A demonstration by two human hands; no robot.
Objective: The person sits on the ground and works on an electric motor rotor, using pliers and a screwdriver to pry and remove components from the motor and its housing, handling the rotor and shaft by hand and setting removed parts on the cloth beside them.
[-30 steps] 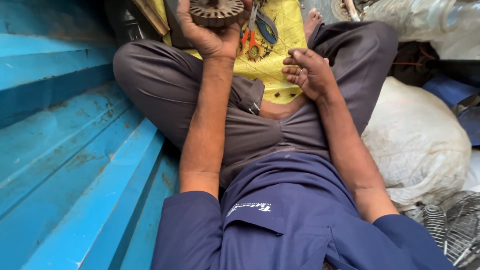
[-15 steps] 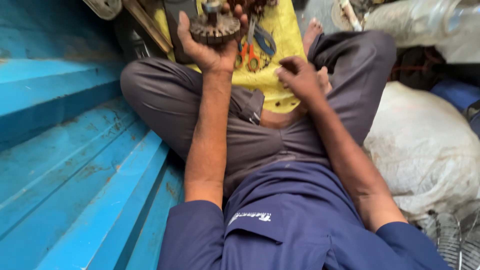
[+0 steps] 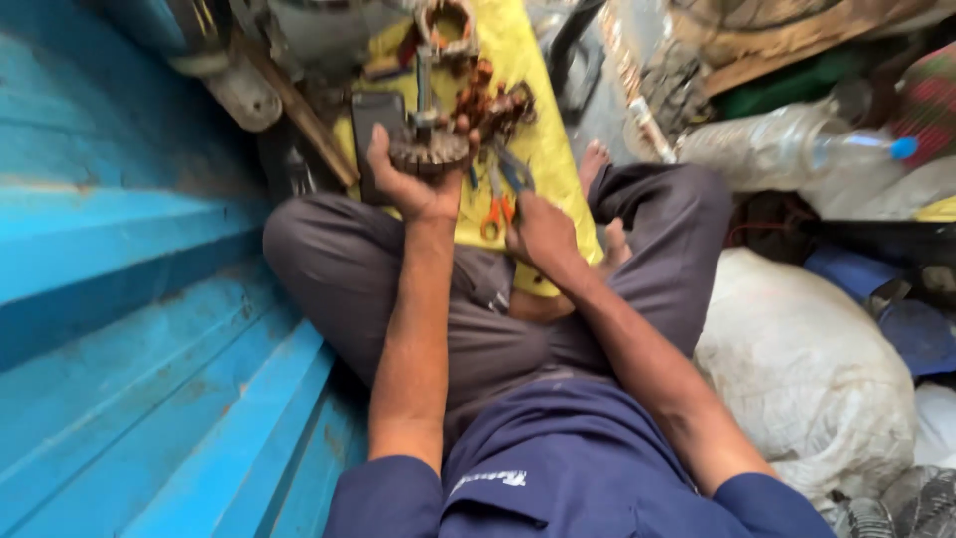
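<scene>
Fingers (image 3: 383,149) of the left hand (image 3: 413,184) were curled round a ribbed motor rotor (image 3: 430,151), thumb on the near side, shaft (image 3: 422,85) pointing up toward 12 o'clock. Grip looked firm but only wrapped approx. half the rim.

Head view, only cam: rotor sat near top centre of frame, held above a yellow cloth (image 3: 543,139). Right hand (image 3: 543,231) was at 4 o'clock from the rotor, knuckles up, fingers bent down onto the cloth just beside orange-handled pliers (image 3: 495,214); can't tell whether they pinched anything, since the tips were hidden. Blue-handled pliers (image 3: 515,171) lay between the two hands. Copper-wound stator (image 3: 498,105) w/ loose windings rested at 2 o'clock from the rotor, touching or nearly so. Dark flat phone-like slab (image 3: 376,120) at 9 o'clock, partly behind the left hand. Person sat cross-legged in grey trousers (image 3: 339,269), blue corrugated wall (image 3: 119,299) at 8 o'clock, white sack (image 3: 797,369) at 4 o'clock, clear plastic bottle (image 3: 787,144) at 3 o'clock.

Risks, as judged: rotor is heavy & one-handed, so a slip could drop it onto the stator's copper wire or the bare foot (image 3: 595,159) nearby. Loose windings could snag on the ribs. Pliers lying under the work might get knocked off the cloth.
</scene>
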